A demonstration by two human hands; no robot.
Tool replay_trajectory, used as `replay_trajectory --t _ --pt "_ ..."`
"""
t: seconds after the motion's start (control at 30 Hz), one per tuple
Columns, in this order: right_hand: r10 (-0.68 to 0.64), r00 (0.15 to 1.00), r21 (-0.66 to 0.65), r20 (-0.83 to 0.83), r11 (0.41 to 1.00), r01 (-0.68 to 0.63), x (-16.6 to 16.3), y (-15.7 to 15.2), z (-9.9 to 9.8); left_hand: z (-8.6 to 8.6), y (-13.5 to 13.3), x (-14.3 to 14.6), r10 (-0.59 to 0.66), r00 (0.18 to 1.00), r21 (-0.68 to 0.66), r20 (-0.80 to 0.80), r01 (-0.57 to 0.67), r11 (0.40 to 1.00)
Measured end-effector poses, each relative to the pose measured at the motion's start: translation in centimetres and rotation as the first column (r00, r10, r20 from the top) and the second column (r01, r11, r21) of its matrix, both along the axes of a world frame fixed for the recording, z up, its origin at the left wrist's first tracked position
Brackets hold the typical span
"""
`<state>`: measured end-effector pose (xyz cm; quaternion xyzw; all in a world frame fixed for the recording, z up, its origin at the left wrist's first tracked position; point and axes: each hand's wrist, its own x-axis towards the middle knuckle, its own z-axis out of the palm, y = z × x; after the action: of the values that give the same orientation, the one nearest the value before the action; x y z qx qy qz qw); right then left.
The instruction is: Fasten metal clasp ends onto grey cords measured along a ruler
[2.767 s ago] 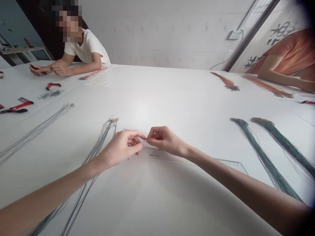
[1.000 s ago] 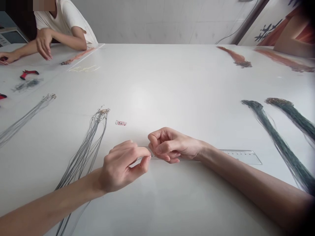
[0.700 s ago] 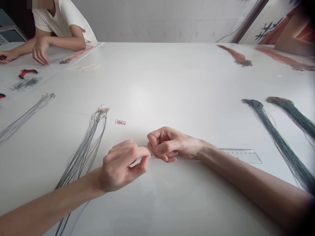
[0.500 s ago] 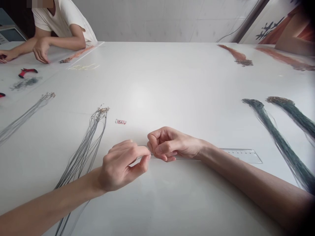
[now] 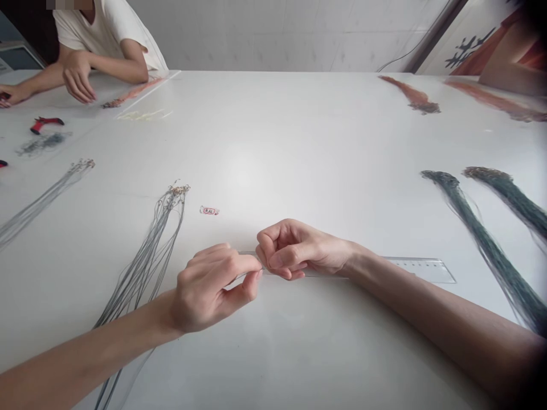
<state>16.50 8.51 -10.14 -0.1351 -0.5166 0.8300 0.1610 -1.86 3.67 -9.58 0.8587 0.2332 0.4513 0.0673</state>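
Two bare hands work close together over the white table (image 5: 265, 142). Left hand (image 5: 209, 290): thumb and forefinger tips together; something tiny may sit there, too small to name. Right hand (image 5: 294, 253): fingers curled, thumb against forefinger; cannot tell what, if anything, is clamped. Clear ruler (image 5: 421, 269) lies flat below both hands. Grey cord bundle (image 5: 141, 267), gold-coloured ends away from the person, passes under the left forearm (image 5: 98, 350). Small wrapper (image 5: 209, 210) lies beyond, near the cord ends. Step in hand, judged: fine fingertip work on some small piece above the ruler. Next move likely calls for steady pinching, light pressure.
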Motion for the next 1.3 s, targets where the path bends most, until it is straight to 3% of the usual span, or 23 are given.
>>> replay_trajectory --t 0.93,1.3 --pt "-0.002 1.000 -0.018 0.012 1.000 0.003 0.12 0.13 -0.10 0.12 -0.13 0.08 0.034 0.999 0.013 -0.015 -0.033 0.999" --pt "-0.001 1.000 -0.023 0.015 1.000 0.001 0.16 0.05 0.02 0.12 -0.09 -0.02 -0.019 1.000 0.001 -0.008 0.019 1.000"
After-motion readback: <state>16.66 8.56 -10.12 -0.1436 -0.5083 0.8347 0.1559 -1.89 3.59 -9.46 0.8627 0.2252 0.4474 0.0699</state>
